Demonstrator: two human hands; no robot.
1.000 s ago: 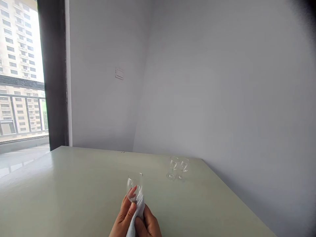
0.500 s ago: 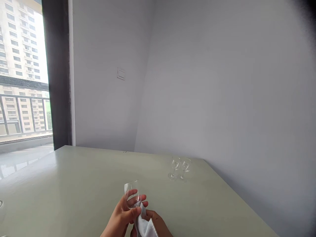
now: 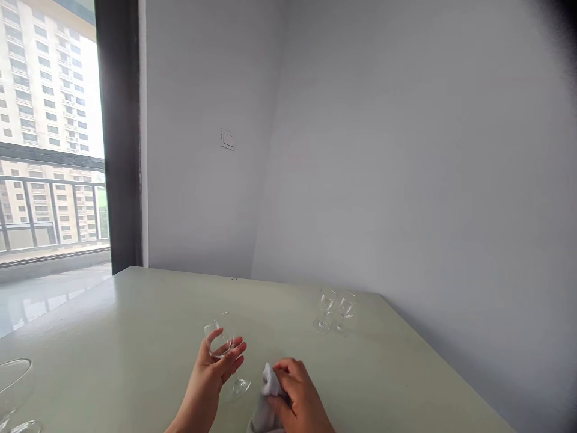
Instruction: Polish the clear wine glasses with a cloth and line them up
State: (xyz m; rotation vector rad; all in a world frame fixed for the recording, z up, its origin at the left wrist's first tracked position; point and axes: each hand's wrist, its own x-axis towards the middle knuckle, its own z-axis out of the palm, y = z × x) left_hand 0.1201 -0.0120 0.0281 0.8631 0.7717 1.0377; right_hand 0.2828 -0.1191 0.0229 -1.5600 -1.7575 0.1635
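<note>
My left hand (image 3: 215,364) is wrapped round the bowl of a clear stemmed wine glass (image 3: 220,344). The glass leans, its rim up to the left and its foot lower right, above the tabletop. To the right, my right hand (image 3: 295,388) pinches a bunched white cloth (image 3: 269,385), whose lower part hangs toward the bottom edge of the view. Cloth and glass are apart. Farther back on the right, two clear stemmed glasses stand upright side by side: one wine glass (image 3: 327,300) and another wine glass (image 3: 346,305).
A pale green table (image 3: 148,337) spans the lower view. At its near left is a larger stemmed glass (image 3: 15,385), partly cut off. Grey walls (image 3: 406,150) border the back and right, with a switch (image 3: 228,139). A window (image 3: 49,150) is at left.
My left hand has moved left and up with the glass. My right hand has drawn the cloth away from the glass. The view has turned slightly left, showing more of the near-left glass.
</note>
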